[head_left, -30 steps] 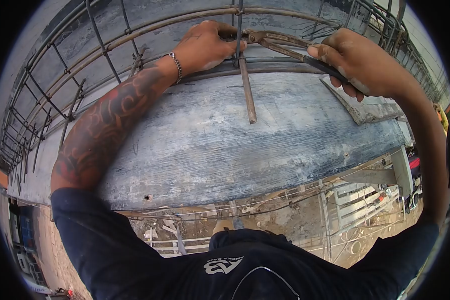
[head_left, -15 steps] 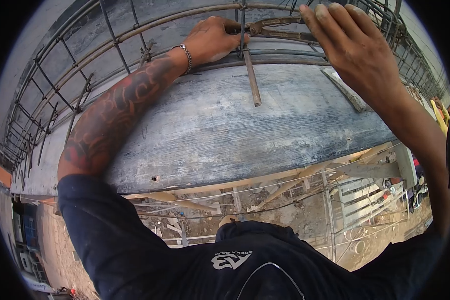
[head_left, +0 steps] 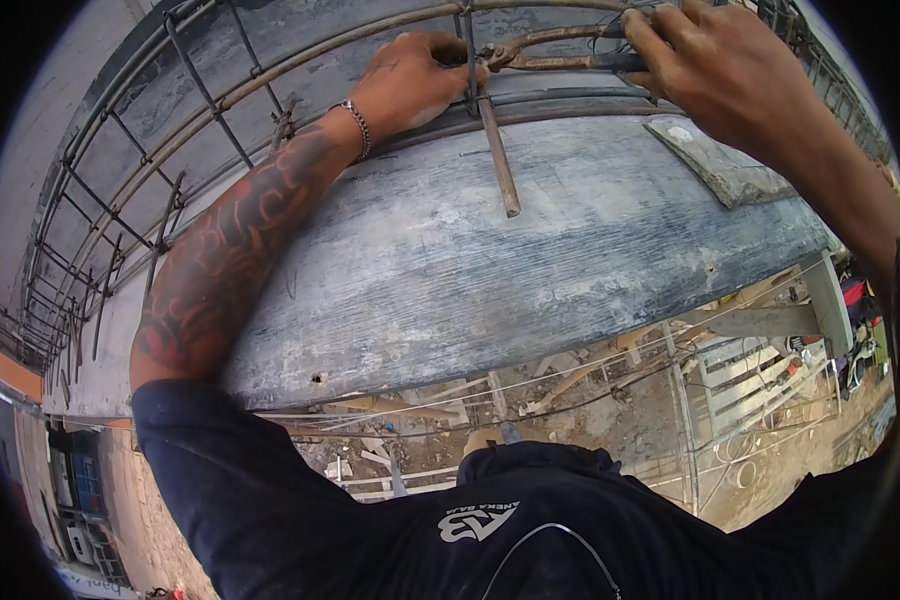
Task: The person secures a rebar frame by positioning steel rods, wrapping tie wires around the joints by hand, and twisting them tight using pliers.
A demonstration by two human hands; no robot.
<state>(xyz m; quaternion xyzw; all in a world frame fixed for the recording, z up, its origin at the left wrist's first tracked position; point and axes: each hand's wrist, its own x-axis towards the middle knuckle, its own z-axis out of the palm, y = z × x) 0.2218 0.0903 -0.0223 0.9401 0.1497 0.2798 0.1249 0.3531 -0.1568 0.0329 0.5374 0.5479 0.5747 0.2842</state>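
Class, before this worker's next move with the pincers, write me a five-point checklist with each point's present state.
1. Right hand on the pincers: ok.
2. Pincers' working end beside the upright bar: ok.
3. Left hand's fingertips well away from that end: not ok, they are right beside it.
4. Wire caught in the jaws: cannot tell, too small.
5. No loose-looking pieces on the board: not ok, a rough slab lies at its right.

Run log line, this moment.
left hand: at upright grey steel rebar | right hand: on rusty metal pincers | handles: apart | jaws: beside rebar
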